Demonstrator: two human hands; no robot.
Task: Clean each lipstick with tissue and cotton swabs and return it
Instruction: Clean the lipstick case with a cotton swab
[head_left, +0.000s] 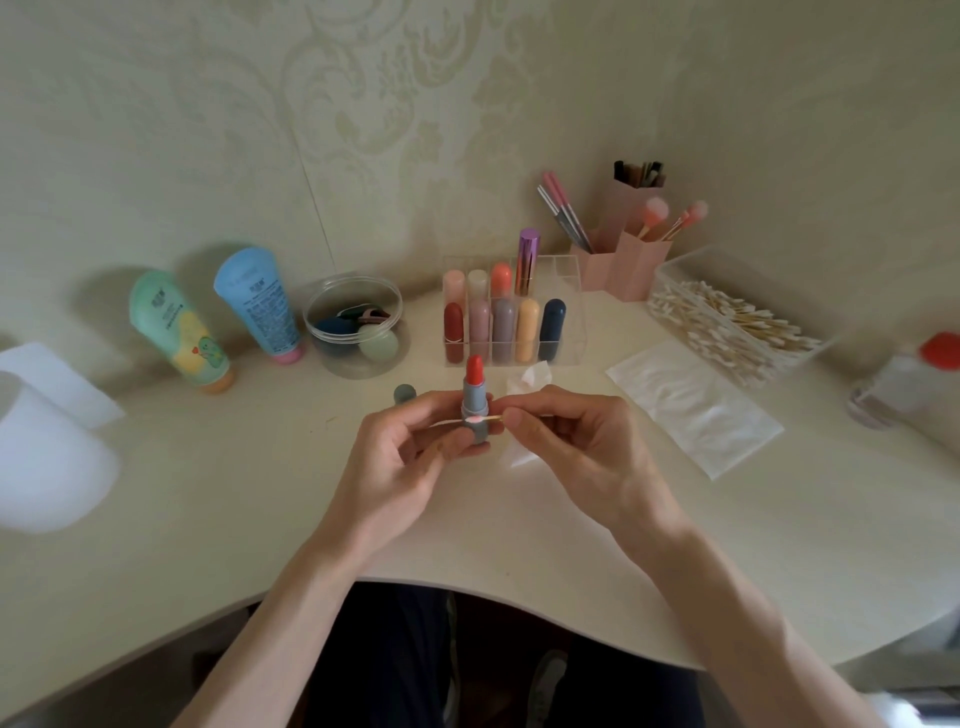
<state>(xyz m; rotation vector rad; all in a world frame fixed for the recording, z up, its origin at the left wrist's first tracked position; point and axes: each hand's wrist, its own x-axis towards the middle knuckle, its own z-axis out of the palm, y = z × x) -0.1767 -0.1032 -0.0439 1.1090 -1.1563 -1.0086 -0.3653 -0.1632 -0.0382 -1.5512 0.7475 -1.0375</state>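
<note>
My left hand (410, 447) grips an open grey lipstick (475, 402) upright, its red-orange bullet showing at the top. My right hand (566, 441) pinches a cotton swab (480, 419) whose pink-stained tip lies against the grey tube. The lipstick's grey cap (404, 394) stands on the table just left of my hands. A crumpled tissue (530, 382) lies behind my right hand. The clear lipstick organizer (571, 332) behind holds several lipsticks in two rows.
A clear box of cotton swabs (737, 317) sits at the right beside a flat tissue packet (696, 405). Pink brush holders (628, 260) stand at the back. A round jar of sponges (356, 325) and two tubes (260, 306) stand at the left.
</note>
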